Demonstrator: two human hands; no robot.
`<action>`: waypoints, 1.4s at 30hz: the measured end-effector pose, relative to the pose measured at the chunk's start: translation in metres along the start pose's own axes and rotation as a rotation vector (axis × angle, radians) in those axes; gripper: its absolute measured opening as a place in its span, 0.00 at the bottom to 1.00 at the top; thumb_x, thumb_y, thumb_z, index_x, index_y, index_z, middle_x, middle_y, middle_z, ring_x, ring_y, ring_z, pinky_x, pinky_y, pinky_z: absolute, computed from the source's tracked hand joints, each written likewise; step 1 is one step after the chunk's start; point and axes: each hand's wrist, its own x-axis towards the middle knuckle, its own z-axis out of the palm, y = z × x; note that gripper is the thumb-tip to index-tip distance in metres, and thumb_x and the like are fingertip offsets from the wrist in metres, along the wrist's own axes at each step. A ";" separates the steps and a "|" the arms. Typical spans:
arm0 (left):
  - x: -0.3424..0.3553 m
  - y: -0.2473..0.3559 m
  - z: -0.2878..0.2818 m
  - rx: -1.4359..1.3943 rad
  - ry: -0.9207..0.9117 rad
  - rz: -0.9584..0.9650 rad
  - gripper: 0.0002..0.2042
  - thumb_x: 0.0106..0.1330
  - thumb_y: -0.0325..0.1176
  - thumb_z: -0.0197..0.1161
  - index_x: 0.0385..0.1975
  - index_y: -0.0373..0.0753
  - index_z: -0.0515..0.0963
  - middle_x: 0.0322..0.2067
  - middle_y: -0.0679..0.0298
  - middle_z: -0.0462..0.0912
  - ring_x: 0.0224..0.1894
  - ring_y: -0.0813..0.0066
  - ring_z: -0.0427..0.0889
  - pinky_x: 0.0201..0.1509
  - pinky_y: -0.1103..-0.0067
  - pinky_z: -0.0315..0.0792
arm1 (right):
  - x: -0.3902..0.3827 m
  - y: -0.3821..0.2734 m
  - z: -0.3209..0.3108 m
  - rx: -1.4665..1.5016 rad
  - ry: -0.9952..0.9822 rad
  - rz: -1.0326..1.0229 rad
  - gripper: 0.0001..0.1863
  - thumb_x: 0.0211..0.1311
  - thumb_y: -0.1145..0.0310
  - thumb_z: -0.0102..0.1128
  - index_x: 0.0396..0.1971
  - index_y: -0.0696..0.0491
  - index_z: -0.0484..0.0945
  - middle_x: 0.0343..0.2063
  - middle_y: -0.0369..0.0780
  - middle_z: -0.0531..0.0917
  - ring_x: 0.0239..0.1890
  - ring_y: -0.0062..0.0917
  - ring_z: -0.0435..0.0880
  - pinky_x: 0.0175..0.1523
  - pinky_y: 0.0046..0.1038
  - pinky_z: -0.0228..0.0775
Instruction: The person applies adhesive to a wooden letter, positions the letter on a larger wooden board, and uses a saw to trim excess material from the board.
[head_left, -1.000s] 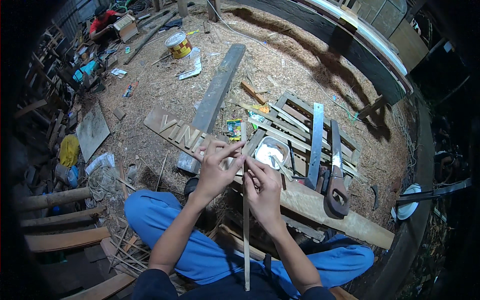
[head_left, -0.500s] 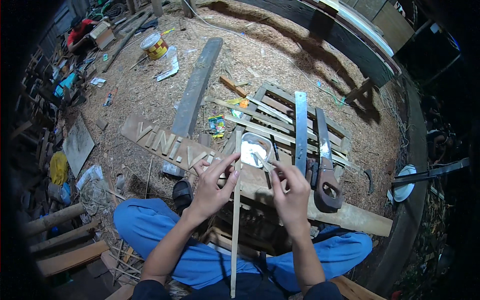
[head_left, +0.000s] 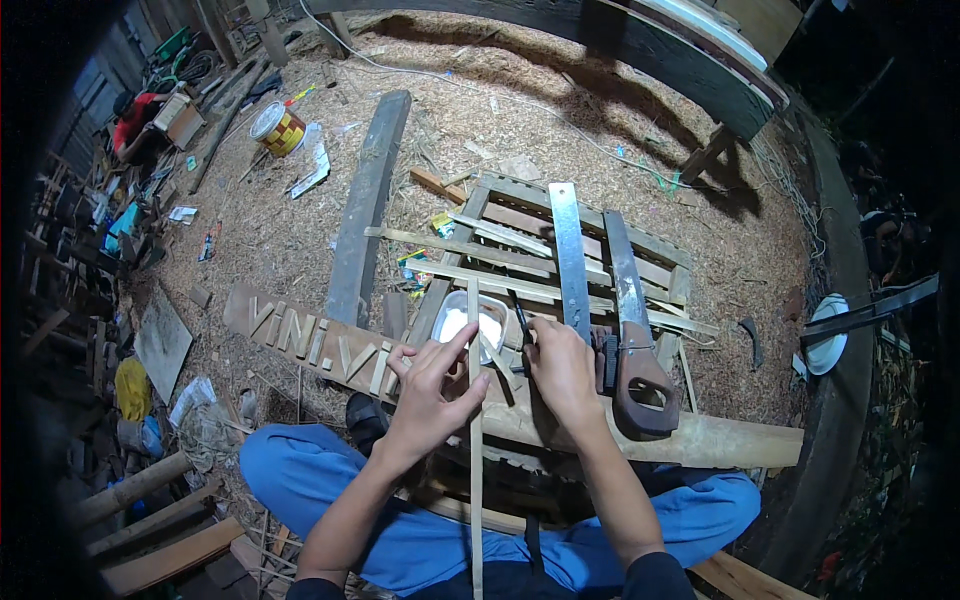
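My left hand [head_left: 432, 395] holds a long thin wooden strip [head_left: 475, 480] between thumb and fingers; the strip runs from the white tub down toward my lap. My right hand [head_left: 563, 368] has its fingers closed at the lower end of a slim black pen [head_left: 519, 312]. Beside it, a small wooden stick [head_left: 497, 362] leans at the rim of the tub [head_left: 447, 318], which contains something white. Small wooden pieces shaped like letters [head_left: 303, 335] lie in a row on a brown board [head_left: 238, 308] across my front.
A handsaw [head_left: 640, 375] and a metal straight blade [head_left: 568, 250] lie right of my right hand, over a slatted wooden frame [head_left: 665, 255] with loose strips. Farther off are a dark beam [head_left: 368, 200] and a yellow-and-red bucket [head_left: 280, 130]. Another person [head_left: 135, 125] crouches at far left.
My right hand has let go of the small stick, now at the tub, and has closed on the black pen. My left hand still holds the strip. The view has shifted slightly.
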 end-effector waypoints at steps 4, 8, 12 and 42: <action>0.007 0.002 0.003 0.077 0.043 0.029 0.32 0.63 0.37 0.74 0.69 0.43 0.75 0.36 0.68 0.80 0.41 0.77 0.78 0.61 0.69 0.51 | 0.003 0.005 0.008 0.014 -0.041 0.013 0.10 0.60 0.75 0.66 0.41 0.58 0.78 0.36 0.52 0.86 0.45 0.51 0.85 0.48 0.51 0.77; 0.011 0.002 0.000 0.080 0.064 0.034 0.31 0.63 0.38 0.71 0.69 0.42 0.74 0.36 0.65 0.82 0.42 0.75 0.79 0.58 0.67 0.51 | 0.007 0.000 0.003 -0.008 -0.116 0.074 0.13 0.60 0.75 0.65 0.45 0.58 0.78 0.37 0.54 0.85 0.46 0.52 0.85 0.50 0.51 0.77; 0.011 0.001 -0.004 0.097 0.081 0.037 0.32 0.64 0.37 0.72 0.70 0.42 0.74 0.35 0.67 0.80 0.40 0.76 0.78 0.62 0.68 0.51 | 0.001 0.000 0.001 0.030 0.056 0.011 0.08 0.60 0.75 0.63 0.37 0.63 0.79 0.37 0.55 0.81 0.43 0.51 0.85 0.48 0.49 0.78; -0.022 -0.047 -0.074 0.236 0.214 0.073 0.28 0.72 0.32 0.58 0.73 0.41 0.69 0.39 0.60 0.79 0.47 0.67 0.78 0.63 0.63 0.51 | -0.054 -0.072 -0.055 0.141 0.235 0.091 0.14 0.62 0.70 0.63 0.45 0.60 0.83 0.34 0.50 0.84 0.34 0.45 0.86 0.42 0.43 0.77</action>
